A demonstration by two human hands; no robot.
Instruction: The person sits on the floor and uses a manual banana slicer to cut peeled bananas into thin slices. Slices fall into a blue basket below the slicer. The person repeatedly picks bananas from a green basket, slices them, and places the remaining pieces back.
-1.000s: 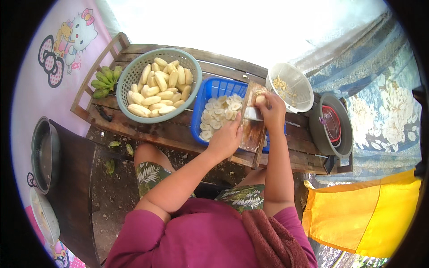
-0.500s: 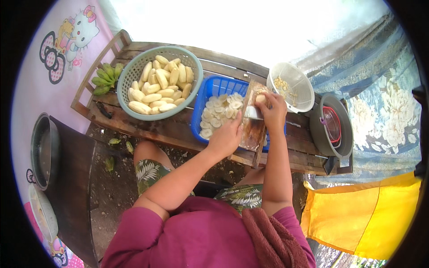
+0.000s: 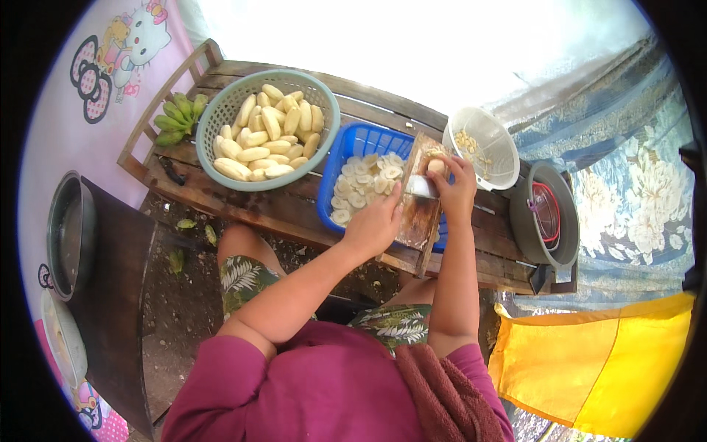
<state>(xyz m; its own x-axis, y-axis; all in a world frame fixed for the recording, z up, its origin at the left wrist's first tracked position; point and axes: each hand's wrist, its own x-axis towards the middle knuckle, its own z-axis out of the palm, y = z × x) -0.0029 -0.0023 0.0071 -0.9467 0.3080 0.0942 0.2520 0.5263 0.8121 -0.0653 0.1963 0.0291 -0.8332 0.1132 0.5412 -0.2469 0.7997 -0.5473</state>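
A wooden slicer board (image 3: 417,225) with a metal blade lies slanted across a blue plastic basket (image 3: 324,193). My left hand (image 3: 374,225) is closed on the board's left edge. With fingers and thumb, my right hand (image 3: 458,193) grips a short peeled banana piece (image 3: 436,166) against the board, just above the blade. Pale round banana slices (image 3: 359,186) are heaped in the basket, left of the board. The piece's underside is hidden.
A grey-green colander (image 3: 208,158) full of peeled bananas (image 3: 271,124) stands on the wooden bench (image 3: 243,211). Green bananas (image 3: 175,118) lie at its left. To the right are a white strainer (image 3: 501,140) with scraps and a grey basin (image 3: 523,221) holding a red-rimmed item.
My right hand and the banana piece have shifted slightly right on the board. My left hand keeps its grip. The whole view has tilted a little.
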